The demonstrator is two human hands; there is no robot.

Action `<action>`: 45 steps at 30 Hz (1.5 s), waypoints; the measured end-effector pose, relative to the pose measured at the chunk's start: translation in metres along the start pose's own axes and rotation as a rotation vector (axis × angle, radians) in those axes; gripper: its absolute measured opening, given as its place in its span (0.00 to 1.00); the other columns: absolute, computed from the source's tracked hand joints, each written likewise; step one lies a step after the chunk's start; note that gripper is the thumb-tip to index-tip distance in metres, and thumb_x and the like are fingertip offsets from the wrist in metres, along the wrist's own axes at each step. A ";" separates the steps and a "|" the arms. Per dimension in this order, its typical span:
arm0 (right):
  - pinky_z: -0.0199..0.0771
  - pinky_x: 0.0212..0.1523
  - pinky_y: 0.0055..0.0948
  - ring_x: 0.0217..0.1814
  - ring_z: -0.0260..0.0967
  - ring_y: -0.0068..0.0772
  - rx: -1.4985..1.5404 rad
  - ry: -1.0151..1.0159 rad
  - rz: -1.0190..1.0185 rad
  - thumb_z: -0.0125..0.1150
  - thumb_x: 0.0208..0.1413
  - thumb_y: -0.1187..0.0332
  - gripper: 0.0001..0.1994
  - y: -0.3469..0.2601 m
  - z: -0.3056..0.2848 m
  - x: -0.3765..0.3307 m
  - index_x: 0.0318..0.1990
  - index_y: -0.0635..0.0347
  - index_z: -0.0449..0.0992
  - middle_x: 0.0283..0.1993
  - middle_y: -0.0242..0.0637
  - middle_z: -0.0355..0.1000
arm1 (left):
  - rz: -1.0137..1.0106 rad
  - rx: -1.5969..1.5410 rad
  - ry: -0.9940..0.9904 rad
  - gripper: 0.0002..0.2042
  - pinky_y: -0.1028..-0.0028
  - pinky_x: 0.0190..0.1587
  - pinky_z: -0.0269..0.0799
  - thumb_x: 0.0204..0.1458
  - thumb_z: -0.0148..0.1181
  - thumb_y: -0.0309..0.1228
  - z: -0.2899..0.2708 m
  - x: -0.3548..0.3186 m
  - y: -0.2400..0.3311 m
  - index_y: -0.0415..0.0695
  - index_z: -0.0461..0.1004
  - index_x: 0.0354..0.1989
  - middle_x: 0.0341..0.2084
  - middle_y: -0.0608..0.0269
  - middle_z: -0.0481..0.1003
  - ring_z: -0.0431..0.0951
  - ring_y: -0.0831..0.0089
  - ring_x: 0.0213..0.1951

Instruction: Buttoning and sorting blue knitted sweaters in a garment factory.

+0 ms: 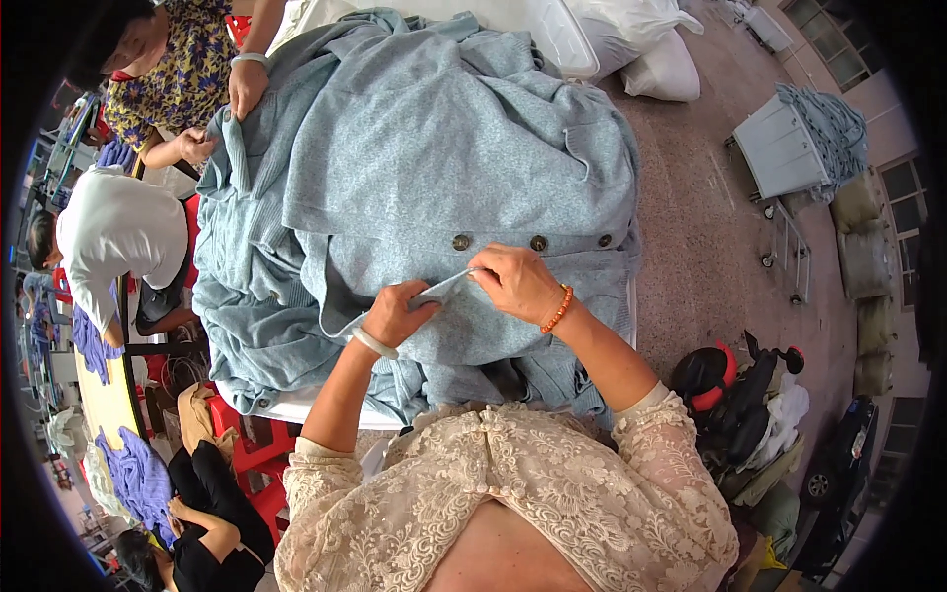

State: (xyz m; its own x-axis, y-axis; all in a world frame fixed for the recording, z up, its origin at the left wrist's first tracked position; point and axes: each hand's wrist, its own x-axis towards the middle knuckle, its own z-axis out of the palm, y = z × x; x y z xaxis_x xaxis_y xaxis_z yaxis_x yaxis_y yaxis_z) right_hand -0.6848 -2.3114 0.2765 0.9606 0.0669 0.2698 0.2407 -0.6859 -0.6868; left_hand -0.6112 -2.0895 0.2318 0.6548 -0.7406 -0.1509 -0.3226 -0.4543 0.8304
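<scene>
A light blue-grey knit cardigan [424, 173] lies spread in front of me, on top of a heap of similar knitwear. Its front band, with dark round buttons [461, 242], runs across just beyond my hands. My left hand [395, 314] is closed on the cardigan's near edge, which is lifted into a raised strip. To its right, my right hand [518, 281] pinches the same edge between thumb and fingers. The strip is stretched between the two hands; the fabric inside each grip is partly hidden.
At the far left a co-worker's hands [247, 89] handle another blue-grey garment. White plastic bins [567, 35] stand behind the heap, near white sacks [663, 69]. A wheeled cart [779, 148] of knitwear stands at right. Red stools [261, 444] and a parked scooter [745, 395] flank me.
</scene>
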 end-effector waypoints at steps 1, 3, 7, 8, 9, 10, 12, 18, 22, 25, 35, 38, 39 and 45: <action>0.70 0.31 0.33 0.30 0.72 0.42 -0.001 0.000 0.005 0.59 0.49 0.73 0.04 0.002 -0.002 -0.001 0.30 0.64 0.75 0.29 0.43 0.73 | 0.051 -0.087 -0.034 0.09 0.76 0.28 0.67 0.44 0.67 0.28 -0.001 0.001 -0.008 0.35 0.76 0.29 0.20 0.64 0.76 0.71 0.78 0.23; 0.70 0.28 0.32 0.26 0.72 0.39 0.062 -0.007 0.053 0.59 0.49 0.74 0.04 0.010 -0.006 -0.002 0.30 0.65 0.75 0.27 0.43 0.73 | -0.150 -0.641 -0.209 0.08 0.80 0.28 0.66 0.47 0.66 0.27 -0.006 -0.003 -0.018 0.36 0.78 0.32 0.22 0.71 0.75 0.69 0.86 0.26; 0.70 0.30 0.34 0.27 0.72 0.42 0.191 -0.102 0.245 0.60 0.49 0.72 0.05 0.016 -0.018 0.001 0.29 0.65 0.75 0.25 0.44 0.73 | -0.192 -0.723 -0.204 0.06 0.81 0.30 0.66 0.47 0.66 0.27 -0.021 0.003 -0.014 0.38 0.80 0.32 0.24 0.71 0.77 0.71 0.85 0.26; 0.70 0.30 0.34 0.27 0.72 0.42 0.188 -0.100 0.243 0.60 0.49 0.72 0.05 0.016 -0.022 0.004 0.29 0.65 0.75 0.25 0.44 0.73 | -0.188 -0.722 -0.205 0.06 0.81 0.30 0.66 0.47 0.66 0.27 -0.022 0.006 -0.016 0.38 0.80 0.32 0.24 0.71 0.77 0.71 0.85 0.26; 0.70 0.29 0.35 0.26 0.72 0.43 0.254 -0.147 0.306 0.59 0.49 0.73 0.04 0.013 -0.020 0.008 0.29 0.65 0.75 0.25 0.44 0.73 | -0.185 -0.744 -0.186 0.06 0.81 0.31 0.67 0.47 0.65 0.26 -0.024 0.001 -0.022 0.38 0.79 0.32 0.25 0.70 0.77 0.72 0.85 0.27; 0.69 0.29 0.35 0.26 0.72 0.43 0.318 -0.196 0.361 0.59 0.49 0.74 0.04 0.009 -0.018 0.014 0.29 0.65 0.75 0.25 0.45 0.73 | -0.177 -0.764 -0.162 0.06 0.81 0.32 0.68 0.48 0.65 0.26 -0.029 -0.005 -0.028 0.38 0.79 0.33 0.26 0.70 0.78 0.73 0.84 0.28; 0.68 0.29 0.36 0.28 0.70 0.47 0.192 -0.129 0.170 0.57 0.49 0.74 0.03 0.011 -0.002 0.014 0.29 0.64 0.74 0.26 0.45 0.72 | -0.184 -0.695 -0.105 0.06 0.81 0.35 0.73 0.50 0.62 0.24 -0.037 -0.024 -0.023 0.38 0.79 0.35 0.27 0.67 0.79 0.77 0.80 0.32; 0.69 0.28 0.40 0.28 0.70 0.49 -0.031 -0.058 0.064 0.60 0.43 0.75 0.05 0.010 -0.007 -0.001 0.29 0.61 0.71 0.26 0.45 0.70 | 0.171 -0.065 0.209 0.15 0.69 0.39 0.72 0.50 0.60 0.34 -0.007 0.020 0.020 0.41 0.74 0.45 0.35 0.53 0.76 0.77 0.61 0.37; 0.67 0.31 0.45 0.30 0.69 0.55 -0.064 -0.084 0.014 0.58 0.44 0.74 0.05 0.002 0.008 -0.003 0.28 0.64 0.69 0.27 0.50 0.69 | 0.245 0.083 0.493 0.13 0.63 0.37 0.71 0.47 0.58 0.30 0.021 0.056 0.040 0.43 0.72 0.42 0.35 0.53 0.71 0.74 0.54 0.36; 0.68 0.33 0.47 0.33 0.68 0.57 -0.070 -0.088 -0.016 0.58 0.44 0.75 0.05 0.003 0.009 -0.003 0.27 0.66 0.69 0.29 0.51 0.70 | 0.166 0.233 0.486 0.09 0.62 0.38 0.71 0.47 0.57 0.30 0.034 0.072 0.040 0.44 0.72 0.37 0.33 0.55 0.70 0.73 0.55 0.37; 0.71 0.34 0.43 0.35 0.70 0.52 -0.073 0.085 -0.015 0.59 0.42 0.76 0.07 -0.006 0.009 0.007 0.31 0.62 0.70 0.30 0.47 0.71 | 0.045 -0.312 0.236 0.08 0.75 0.33 0.74 0.46 0.61 0.29 0.020 0.078 0.023 0.37 0.78 0.31 0.25 0.57 0.79 0.78 0.76 0.29; 0.73 0.33 0.40 0.34 0.73 0.49 -0.062 0.186 0.026 0.59 0.46 0.75 0.10 -0.008 0.014 0.003 0.37 0.60 0.70 0.31 0.45 0.74 | -0.059 -0.602 0.143 0.08 0.78 0.32 0.72 0.47 0.63 0.29 0.020 0.076 0.010 0.36 0.78 0.30 0.25 0.62 0.78 0.76 0.79 0.28; 0.73 0.34 0.39 0.35 0.73 0.48 -0.077 0.184 0.065 0.59 0.46 0.74 0.12 -0.012 0.014 0.001 0.40 0.60 0.70 0.32 0.45 0.74 | -0.083 -0.699 0.112 0.07 0.79 0.32 0.72 0.48 0.63 0.28 0.018 0.073 0.013 0.36 0.78 0.30 0.26 0.63 0.78 0.76 0.80 0.29; 0.74 0.34 0.41 0.35 0.72 0.50 -0.244 0.135 0.021 0.59 0.47 0.68 0.16 0.000 0.020 -0.011 0.44 0.62 0.68 0.35 0.47 0.71 | 0.002 -0.696 -0.053 0.11 0.80 0.38 0.72 0.50 0.62 0.27 0.004 0.060 0.026 0.34 0.76 0.39 0.34 0.63 0.78 0.75 0.81 0.35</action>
State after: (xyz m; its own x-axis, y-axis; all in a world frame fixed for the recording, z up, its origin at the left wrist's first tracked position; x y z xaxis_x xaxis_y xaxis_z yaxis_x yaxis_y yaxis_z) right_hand -0.6923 -2.2975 0.2603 0.9338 -0.0348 0.3560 0.1648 -0.8414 -0.5147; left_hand -0.5831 -2.1484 0.2424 0.6149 -0.7721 -0.1604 0.2013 -0.0429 0.9786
